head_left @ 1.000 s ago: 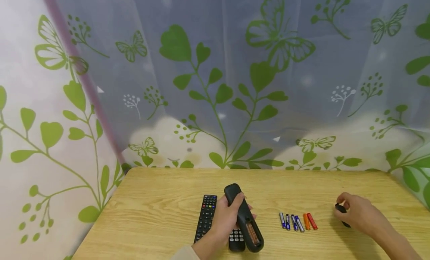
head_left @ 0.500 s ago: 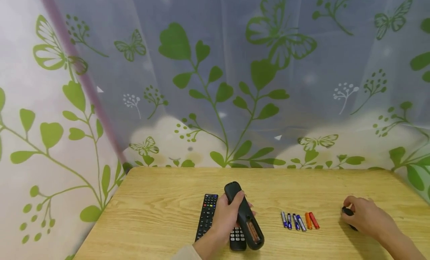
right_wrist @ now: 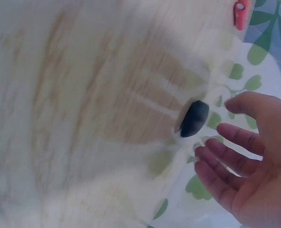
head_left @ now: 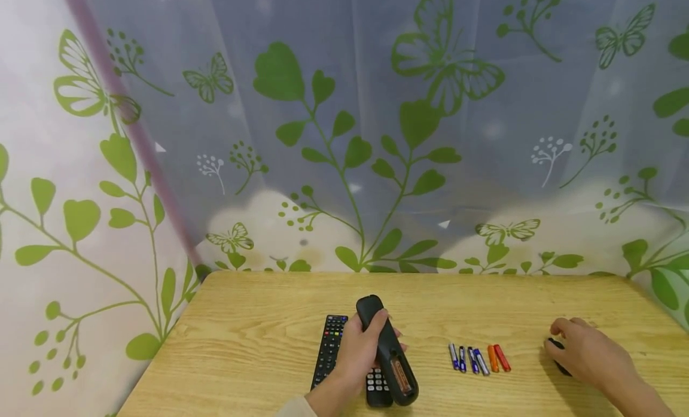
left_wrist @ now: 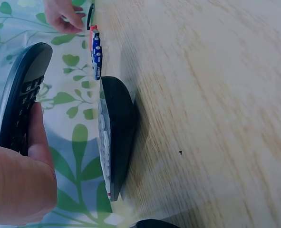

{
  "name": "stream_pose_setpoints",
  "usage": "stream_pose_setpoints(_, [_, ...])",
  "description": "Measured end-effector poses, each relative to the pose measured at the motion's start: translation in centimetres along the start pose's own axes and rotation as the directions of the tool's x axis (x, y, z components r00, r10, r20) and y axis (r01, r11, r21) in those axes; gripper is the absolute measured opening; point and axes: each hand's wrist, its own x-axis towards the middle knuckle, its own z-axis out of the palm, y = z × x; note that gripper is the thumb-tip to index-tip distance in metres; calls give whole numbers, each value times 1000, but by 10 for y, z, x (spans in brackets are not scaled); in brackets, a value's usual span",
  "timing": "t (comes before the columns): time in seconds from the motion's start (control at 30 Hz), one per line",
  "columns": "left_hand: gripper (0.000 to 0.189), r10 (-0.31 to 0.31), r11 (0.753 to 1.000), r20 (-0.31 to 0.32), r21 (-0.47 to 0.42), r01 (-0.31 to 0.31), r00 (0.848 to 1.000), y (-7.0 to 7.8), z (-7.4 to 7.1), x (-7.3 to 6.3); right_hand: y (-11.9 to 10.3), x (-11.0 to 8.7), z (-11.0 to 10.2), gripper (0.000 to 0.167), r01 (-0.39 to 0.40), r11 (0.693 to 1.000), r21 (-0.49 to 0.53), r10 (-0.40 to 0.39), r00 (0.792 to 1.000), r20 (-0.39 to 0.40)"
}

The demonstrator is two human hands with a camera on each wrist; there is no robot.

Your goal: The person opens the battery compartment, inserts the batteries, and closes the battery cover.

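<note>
My left hand (head_left: 357, 348) grips the black remote (head_left: 389, 350) above the middle of the table (head_left: 258, 321), toward its near edge, with the battery bay (head_left: 400, 374) bare, while my right hand (head_left: 594, 351) is loosely spread, holding nothing, just beside the small black cover (right_wrist: 196, 118) lying toward the table's right edge. I judge the step to be setting that cover aside; the next move probably calls for keeping the remote steady and bringing my free fingers past the row of loose batteries (head_left: 473, 359) to the bay.
</note>
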Motion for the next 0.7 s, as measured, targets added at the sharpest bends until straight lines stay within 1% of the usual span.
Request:
stream_pose_setpoints(0.07, [57, -2, 1000, -5, 1, 2, 1000, 1, 0, -1, -7, -2, -2, 27, 13, 1000, -1, -13, 999, -37])
stream_pose_setpoints(0.13, [56, -5, 1000, -12, 4, 5, 1000, 1, 0, -1, -17, -2, -5, 25, 21, 999, 26, -19, 999, -44])
stream_pose_setpoints(0.23, [57, -4, 1000, -13, 8, 4, 1000, 2, 0, -1, -34, 1, -8, 25, 20, 994, 108, -21, 1000, 2])
stream_pose_setpoints(0.3, [56, -1, 1000, -6, 11, 1, 1000, 2, 0, 0, -45, 3, -8, 22, 27, 986, 166, -34, 999, 39])
stream_pose_setpoints(0.4, [56, 3, 1000, 11, 19, -4, 1000, 1, -1, 0, -57, 4, -4, 21, 42, 970, 239, -64, 994, 87])
stream_pose_setpoints(0.47, [56, 4, 1000, 18, 20, -4, 1000, 1, -1, 0, -63, 3, 0, 23, 35, 960, 279, -68, 992, 109])
stream_pose_setpoints(0.57, [56, 5, 1000, 18, 20, -5, 1000, 1, -1, 0, -68, 2, 5, 27, 18, 950, 311, -59, 990, 125])
stream_pose_setpoints(0.7, [56, 7, 1000, 17, 19, -8, 1000, 1, -1, 0, -71, 2, 11, 25, -5, 950, 312, -35, 992, 121])
